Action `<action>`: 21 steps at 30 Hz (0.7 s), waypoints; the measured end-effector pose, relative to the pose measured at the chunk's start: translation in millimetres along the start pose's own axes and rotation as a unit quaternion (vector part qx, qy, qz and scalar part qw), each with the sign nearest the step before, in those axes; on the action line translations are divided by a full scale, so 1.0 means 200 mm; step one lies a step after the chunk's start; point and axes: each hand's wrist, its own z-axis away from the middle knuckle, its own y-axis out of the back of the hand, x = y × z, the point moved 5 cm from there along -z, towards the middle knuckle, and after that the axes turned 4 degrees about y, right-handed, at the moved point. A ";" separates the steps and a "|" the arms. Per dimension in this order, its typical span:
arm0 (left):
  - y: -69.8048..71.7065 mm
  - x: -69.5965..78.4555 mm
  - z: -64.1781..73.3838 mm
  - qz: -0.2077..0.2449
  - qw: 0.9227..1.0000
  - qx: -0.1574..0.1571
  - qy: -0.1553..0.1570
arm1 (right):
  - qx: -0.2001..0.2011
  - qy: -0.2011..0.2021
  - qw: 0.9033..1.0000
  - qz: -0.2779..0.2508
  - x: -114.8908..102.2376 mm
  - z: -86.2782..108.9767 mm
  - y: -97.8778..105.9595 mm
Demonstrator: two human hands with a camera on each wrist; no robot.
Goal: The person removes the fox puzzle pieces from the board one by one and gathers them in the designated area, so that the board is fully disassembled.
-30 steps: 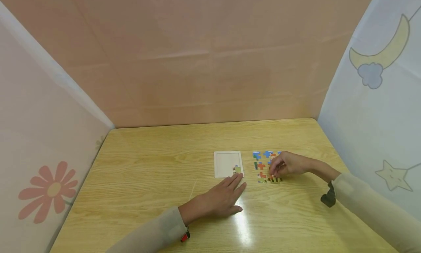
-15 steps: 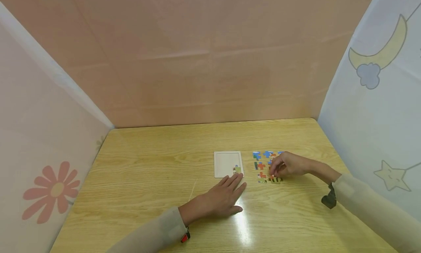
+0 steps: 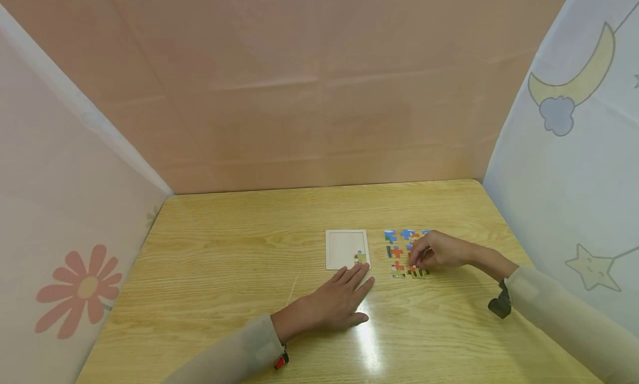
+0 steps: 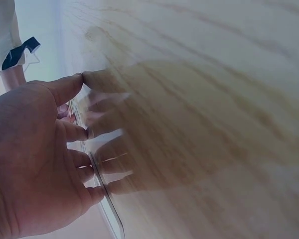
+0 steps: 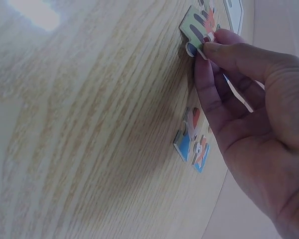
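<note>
My left hand [image 3: 333, 299] lies palm down with its fingers stretched, fingertips at the near right edge of a shallow pale puzzle tray [image 3: 344, 249]. One green puzzle piece [image 3: 361, 258] sits in the tray's near right corner, partly covered by those fingers. To the right of the tray, my right hand [image 3: 441, 248] pinches a green puzzle piece with dark stripes [image 5: 195, 31] between thumb and fingers. In the right wrist view that piece is tilted, close over the wood. The hand hides part of the loose pieces behind it in the head view.
Several loose puzzle pieces lie in rough rows right of the tray, among them a blue one [image 3: 389, 236] and an orange one [image 3: 396, 252]. Two more pieces [image 5: 183, 145] show below the right hand in its wrist view. Printed curtains [image 3: 564, 167] enclose the wooden table [image 3: 224, 251].
Both hands stay nearly still, the right fingers keeping their pinch on the striped puzzle piece. The printed side curtains have shifted slightly inward.
</note>
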 end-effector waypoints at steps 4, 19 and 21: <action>0.00 0.00 0.00 -0.003 1.000 0.000 0.000 | 0.001 0.004 1.000 -0.002 0.00 0.00 0.00; -0.01 0.00 0.00 0.001 1.000 -0.001 0.003 | 0.012 0.027 0.999 0.045 -0.05 -0.03 0.02; -0.01 0.00 0.00 0.004 1.000 0.000 0.002 | 0.017 0.017 0.999 0.048 -0.06 -0.05 0.02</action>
